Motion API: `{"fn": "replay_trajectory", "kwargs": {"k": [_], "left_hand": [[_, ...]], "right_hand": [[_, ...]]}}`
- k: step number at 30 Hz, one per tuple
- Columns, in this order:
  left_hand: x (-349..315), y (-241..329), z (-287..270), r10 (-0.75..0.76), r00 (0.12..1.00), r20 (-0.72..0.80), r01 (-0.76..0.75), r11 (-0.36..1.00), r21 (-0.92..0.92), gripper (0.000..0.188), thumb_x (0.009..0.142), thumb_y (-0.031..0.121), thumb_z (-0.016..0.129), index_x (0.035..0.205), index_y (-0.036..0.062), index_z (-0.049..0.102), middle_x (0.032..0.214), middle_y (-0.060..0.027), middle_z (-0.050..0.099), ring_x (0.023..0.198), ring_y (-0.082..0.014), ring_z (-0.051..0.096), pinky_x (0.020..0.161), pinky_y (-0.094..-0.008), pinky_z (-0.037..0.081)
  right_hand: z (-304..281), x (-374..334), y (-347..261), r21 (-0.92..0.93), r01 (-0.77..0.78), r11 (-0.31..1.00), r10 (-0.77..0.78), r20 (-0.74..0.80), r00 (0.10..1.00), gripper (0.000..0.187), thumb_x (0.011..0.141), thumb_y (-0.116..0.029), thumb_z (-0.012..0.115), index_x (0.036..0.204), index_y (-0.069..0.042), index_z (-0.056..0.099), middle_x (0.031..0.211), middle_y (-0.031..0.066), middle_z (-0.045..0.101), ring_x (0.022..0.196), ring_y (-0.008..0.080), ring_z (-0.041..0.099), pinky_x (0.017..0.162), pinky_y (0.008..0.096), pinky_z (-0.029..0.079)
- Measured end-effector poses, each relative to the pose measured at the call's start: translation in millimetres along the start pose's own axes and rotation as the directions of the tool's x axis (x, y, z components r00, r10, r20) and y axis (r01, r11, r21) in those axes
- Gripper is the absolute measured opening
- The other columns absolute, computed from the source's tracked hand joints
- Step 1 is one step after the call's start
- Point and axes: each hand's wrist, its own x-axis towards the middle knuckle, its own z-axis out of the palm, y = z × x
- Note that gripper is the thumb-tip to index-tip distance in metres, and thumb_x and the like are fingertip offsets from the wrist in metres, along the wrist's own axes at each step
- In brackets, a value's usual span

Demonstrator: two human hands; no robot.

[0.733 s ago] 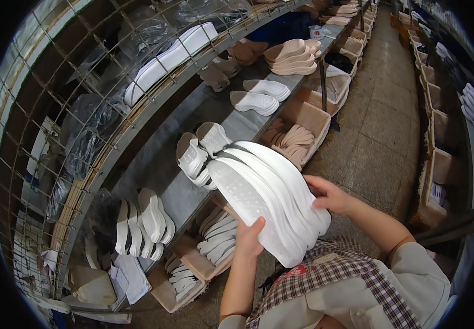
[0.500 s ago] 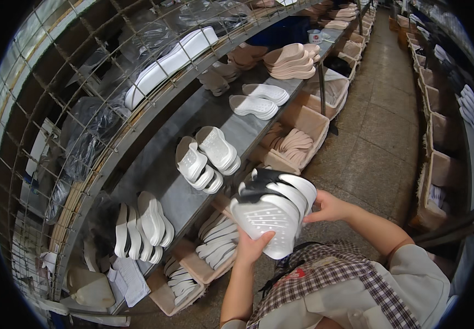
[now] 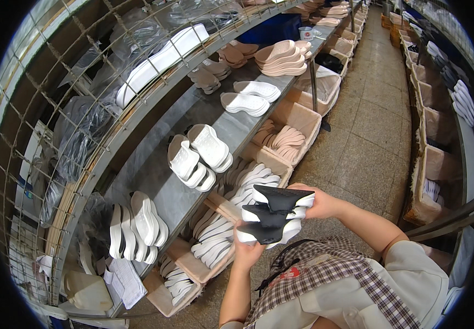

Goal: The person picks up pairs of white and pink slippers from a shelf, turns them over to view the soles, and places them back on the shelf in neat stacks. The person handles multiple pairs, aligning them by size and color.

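Note:
Between my two hands is a small stack of black-and-white shoe soles [image 3: 276, 215], their dark sides turned up toward me. My left hand [image 3: 249, 252] is closed on the lower left end of the stack. At the upper right end, my right hand [image 3: 320, 203] grips the other side, its fingertips partly hidden behind the soles. Just beyond them, a bin of white soles [image 3: 254, 183] lies below the shelf edge. On the grey metal shelf [image 3: 163, 159] stand white soles in pairs [image 3: 199, 156], with another white group [image 3: 139, 225] nearer on the left.
Farther along the shelf are white soles [image 3: 249, 98] and stacked pink soles [image 3: 282, 57]. Lined bins [image 3: 303, 115] run beneath it, some holding pink soles. A wire mesh rack [image 3: 83, 109] rises at left. More bins [image 3: 432, 159] line the aisle's right side. A plastic jug [image 3: 88, 289] stands lower left.
Both hands have tilted the stack of soles, so the black sides now face up instead of the white dotted face. The view has shifted slightly, showing more of the bin of white soles.

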Motion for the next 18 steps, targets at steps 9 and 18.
{"fn": "replay_trajectory", "kwargs": {"k": [9, 18], "left_hand": [[1, -1, -13, -0.133, 0.989, -0.067, 0.136, 0.990, 0.044, 0.071, 0.071, 0.006, 0.077, 0.128, -0.0029, 0.035, 0.116, -0.0118, 0.054, 0.104, -0.0192, 0.054, 0.091, -0.0320, 0.044], [39, -12, -16, -0.290, 0.951, -0.106, 0.183, 0.806, -0.563, 0.045, 0.099, 0.028, 0.039, 0.133, -0.0014, 0.040, 0.123, -0.0173, 0.054, 0.106, -0.0285, 0.058, 0.088, -0.0343, 0.052]], "right_hand": [[12, 5, -20, -0.152, 0.021, 0.988, -0.018, 0.020, 1.000, 0.065, 0.073, -0.020, 0.073, 0.131, -0.003, 0.048, 0.139, 0.0151, 0.038, 0.130, 0.0277, 0.035, 0.109, 0.0386, 0.026], [37, 33, -60, -0.176, 0.010, 0.984, 0.025, 0.192, 0.981, 0.090, 0.083, -0.030, 0.069, 0.148, -0.002, 0.012, 0.145, 0.0217, 0.025, 0.135, 0.0327, 0.026, 0.110, 0.0412, 0.023]]}}
